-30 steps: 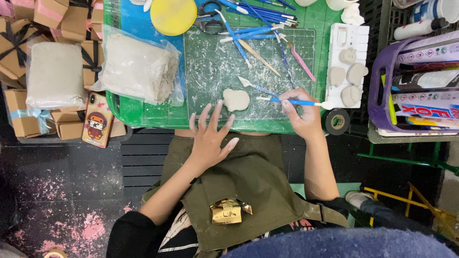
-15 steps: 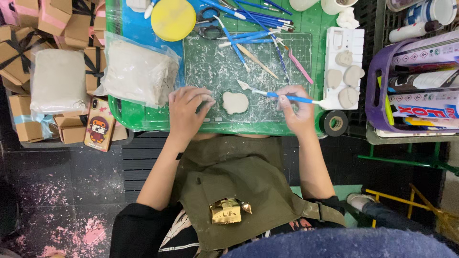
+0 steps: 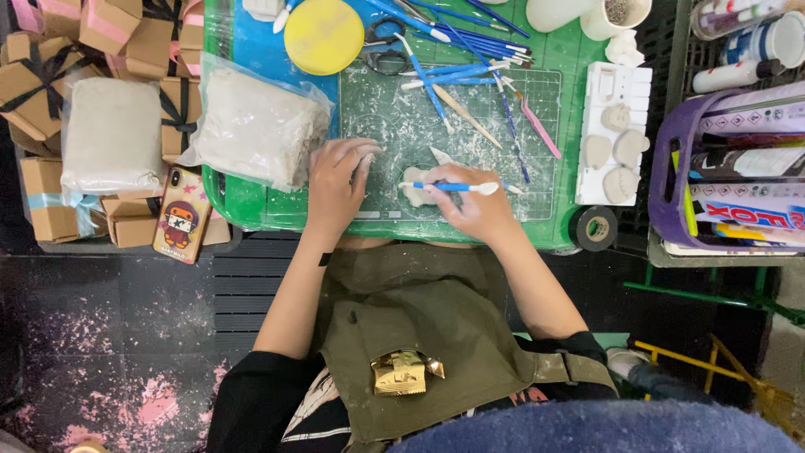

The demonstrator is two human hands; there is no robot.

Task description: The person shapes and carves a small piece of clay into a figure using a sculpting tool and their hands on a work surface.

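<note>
White clay piece (image 3: 415, 186) at frame centre on our green mat (image 3: 402, 126), right hand (image 3: 474, 205) fingers gripping blue tool (image 3: 449, 187), left hand (image 3: 335, 180) fingers loosely spread, resting beside clay.

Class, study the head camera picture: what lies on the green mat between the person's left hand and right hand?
In the head view, a small pale clay piece lies between the left hand and right hand, partly under the blue-handled tool the right hand holds. Otherwise only dusty cutting mat shows.

A green table (image 3: 251, 214) stands over a dark floor (image 3: 101, 335) speckled with pink dust.
</note>
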